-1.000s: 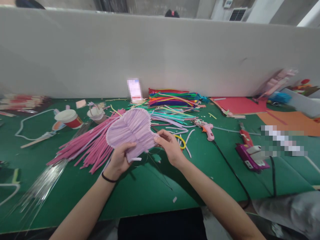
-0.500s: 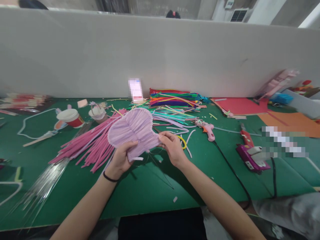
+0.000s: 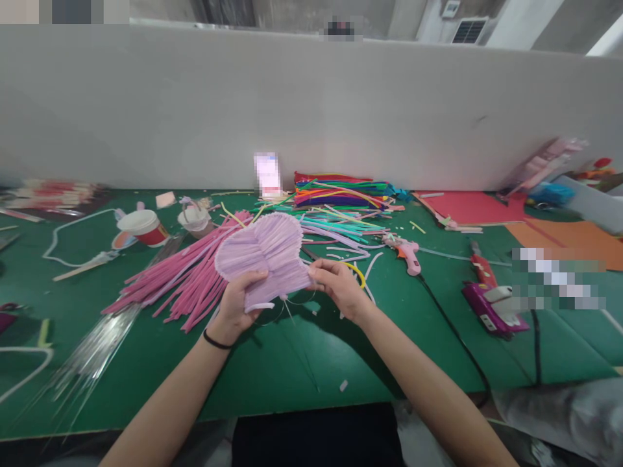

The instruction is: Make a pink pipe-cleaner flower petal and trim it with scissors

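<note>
A grey partition (image 3: 311, 110) rises behind the green table (image 3: 379, 373). Pink stems (image 3: 187, 301) fan across the table's left half, alongside clear wires (image 3: 97, 347). Coloured stems (image 3: 341, 194) lie in a heap near the partition, with a red sheet (image 3: 472, 207) to their right. The lilac panel (image 3: 265, 250), lobed along its far edge, is held over the table's middle, in front of the coloured stems. The left hand (image 3: 237, 305) has its near corner clamped, thumb on top and fingers underneath. The right hand (image 3: 341, 288) pinches the right corner, thumb and forefinger together on it. A purple box (image 3: 489, 311) sits well to the right; a pink glue gun (image 3: 409, 253) lies nearer. A black band (image 3: 217, 340) circles the left wrist. Thin thread (image 3: 302, 350) hangs below the panel.
</note>
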A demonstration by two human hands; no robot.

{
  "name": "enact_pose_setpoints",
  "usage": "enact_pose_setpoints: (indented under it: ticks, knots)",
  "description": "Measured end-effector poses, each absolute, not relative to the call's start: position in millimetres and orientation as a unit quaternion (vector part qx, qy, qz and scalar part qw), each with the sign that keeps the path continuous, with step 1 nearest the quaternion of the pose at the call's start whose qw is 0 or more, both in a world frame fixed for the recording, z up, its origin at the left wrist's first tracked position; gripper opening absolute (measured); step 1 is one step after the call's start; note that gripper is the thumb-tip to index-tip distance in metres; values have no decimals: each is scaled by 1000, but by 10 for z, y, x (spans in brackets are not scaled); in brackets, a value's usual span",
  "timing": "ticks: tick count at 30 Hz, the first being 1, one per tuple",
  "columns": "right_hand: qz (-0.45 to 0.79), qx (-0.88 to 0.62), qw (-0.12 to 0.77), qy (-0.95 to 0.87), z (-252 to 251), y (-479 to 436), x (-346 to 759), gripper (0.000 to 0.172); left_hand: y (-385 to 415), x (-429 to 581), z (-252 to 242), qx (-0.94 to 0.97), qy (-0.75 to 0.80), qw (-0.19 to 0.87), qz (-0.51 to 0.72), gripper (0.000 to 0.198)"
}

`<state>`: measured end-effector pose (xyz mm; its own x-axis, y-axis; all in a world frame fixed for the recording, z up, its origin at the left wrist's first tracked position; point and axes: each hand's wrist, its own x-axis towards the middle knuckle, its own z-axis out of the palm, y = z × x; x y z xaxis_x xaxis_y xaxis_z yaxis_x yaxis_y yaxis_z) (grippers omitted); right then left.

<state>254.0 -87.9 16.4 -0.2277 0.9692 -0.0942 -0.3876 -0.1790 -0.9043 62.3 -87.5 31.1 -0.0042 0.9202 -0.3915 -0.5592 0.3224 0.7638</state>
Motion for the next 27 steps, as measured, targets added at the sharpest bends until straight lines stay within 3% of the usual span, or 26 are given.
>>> enact_pose_setpoints:
  ticks: [10, 20, 23, 27]
  knots:
    - [710, -356, 491, -357, 236, -899, 2585, 32, -846, 638, 321, 184, 415, 688, 566, 19]
    - [609, -390, 578, -379, 154, -850, 2592, 20, -846, 651, 303, 288, 389, 690, 539, 34]
    - [604, -375, 586, -389, 189, -843, 2606, 24, -838, 660, 301, 332, 358, 679, 549, 43]
    - [636, -323, 570, -408, 231, -863, 2608, 38, -813, 638, 291, 321, 326, 671, 584, 42]
